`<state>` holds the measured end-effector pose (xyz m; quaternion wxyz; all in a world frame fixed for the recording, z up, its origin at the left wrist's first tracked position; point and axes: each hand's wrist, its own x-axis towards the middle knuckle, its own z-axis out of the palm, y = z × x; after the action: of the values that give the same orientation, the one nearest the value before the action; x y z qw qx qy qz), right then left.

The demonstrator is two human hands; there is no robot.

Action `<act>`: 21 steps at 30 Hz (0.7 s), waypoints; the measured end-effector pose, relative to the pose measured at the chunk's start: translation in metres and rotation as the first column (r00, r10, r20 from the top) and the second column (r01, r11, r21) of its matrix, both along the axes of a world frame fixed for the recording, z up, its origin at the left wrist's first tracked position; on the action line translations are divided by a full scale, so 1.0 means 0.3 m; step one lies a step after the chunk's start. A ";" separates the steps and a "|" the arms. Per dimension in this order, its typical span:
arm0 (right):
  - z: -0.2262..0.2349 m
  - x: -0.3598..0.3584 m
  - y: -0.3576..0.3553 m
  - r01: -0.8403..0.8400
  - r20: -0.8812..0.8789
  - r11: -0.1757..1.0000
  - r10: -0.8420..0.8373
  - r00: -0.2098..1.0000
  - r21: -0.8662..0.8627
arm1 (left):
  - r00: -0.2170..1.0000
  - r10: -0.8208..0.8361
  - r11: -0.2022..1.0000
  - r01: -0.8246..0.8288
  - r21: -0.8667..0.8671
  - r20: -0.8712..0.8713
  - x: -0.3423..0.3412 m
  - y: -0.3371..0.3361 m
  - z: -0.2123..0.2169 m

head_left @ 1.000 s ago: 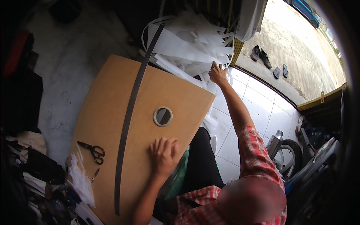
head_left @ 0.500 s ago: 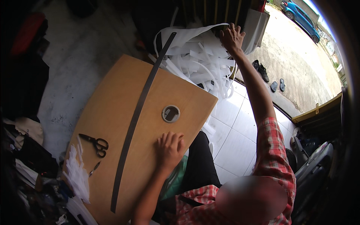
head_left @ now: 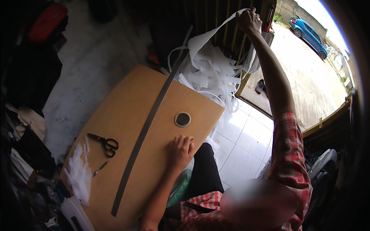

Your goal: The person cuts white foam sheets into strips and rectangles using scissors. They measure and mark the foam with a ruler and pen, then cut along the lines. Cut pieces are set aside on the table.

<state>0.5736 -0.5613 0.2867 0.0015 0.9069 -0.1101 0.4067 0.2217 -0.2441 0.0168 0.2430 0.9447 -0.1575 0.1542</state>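
Observation:
My right hand [head_left: 249, 21] is raised at the far side, its fingers closed on the edge of a thin white sheet [head_left: 202, 41]. The sheet stretches down leftward over a heap of loose white strips [head_left: 210, 75] beyond the board. On the brown wooden board [head_left: 115, 100] my left hand [head_left: 181, 150] lies near the right edge, fingers bent but apart, holding nothing. A long dark flat bar, ruler-like [head_left: 143, 133], crosses the board diagonally. Beyond my left fingertips is a pale ring [head_left: 175, 119]; whether it is a roll or a hole's rim, I cannot tell.
Black-handled scissors [head_left: 101, 139] and a small slim cutter or pen [head_left: 100, 168] lie on the board's left, beside white cut strips [head_left: 79, 175]. Dark clutter [head_left: 34, 154] crowds the left. White floor tiles [head_left: 239, 134] and a doorway lie right; a blue car [head_left: 308, 34] stands outside.
My right hand has risen farther out, drawing the white sheet up and tauter above the heap. My left hand stays on the board. The whole view has shifted slightly.

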 end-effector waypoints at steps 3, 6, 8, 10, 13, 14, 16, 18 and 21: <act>0.077 -0.005 -0.049 -0.016 0.129 0.999 0.011 0.992 0.043 | 1.000 -0.014 1.000 0.015 -0.019 0.023 0.002 -0.016 -0.009; 0.186 -0.086 0.062 -0.218 0.089 0.939 0.202 0.975 0.264 | 1.000 0.013 0.999 -0.012 -0.034 0.028 -0.007 0.005 -0.024; 0.234 -0.071 0.074 -0.346 0.164 0.889 0.310 0.937 0.300 | 0.999 0.006 0.998 -0.003 -0.061 0.038 -0.005 0.006 -0.031; 0.273 -0.033 0.124 -0.538 0.233 0.690 0.490 0.840 0.484 | 0.999 0.007 0.996 -0.002 -0.091 0.048 -0.002 0.016 -0.047; 0.354 -0.069 0.160 -0.696 0.369 0.335 0.660 0.655 0.635 | 0.996 -0.062 0.970 0.076 -0.231 0.068 0.015 -0.001 -0.060; 0.367 -0.089 0.203 -0.725 0.417 0.194 0.708 0.569 0.660 | 0.997 -0.064 0.948 0.074 -0.308 0.042 0.017 0.010 -0.063; 0.391 -0.128 0.291 -0.753 0.505 -0.016 0.751 0.426 0.658 | 0.996 -0.086 0.884 0.072 -0.462 -0.010 0.030 0.025 -0.069; 0.378 -0.176 0.483 -0.757 0.557 -0.107 0.744 0.369 0.645 | 0.997 -0.053 0.836 0.012 -0.548 -0.058 0.032 0.093 -0.050; 0.402 -0.241 0.658 -0.787 0.602 -0.292 0.789 0.123 0.543 | 0.989 -0.050 0.763 -0.050 -0.645 -0.136 0.063 0.153 0.027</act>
<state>0.5014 -0.3638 0.4074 -0.6814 0.6135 0.3499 0.1921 0.2407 -0.1983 0.0249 0.5644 0.8116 -0.0767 0.1298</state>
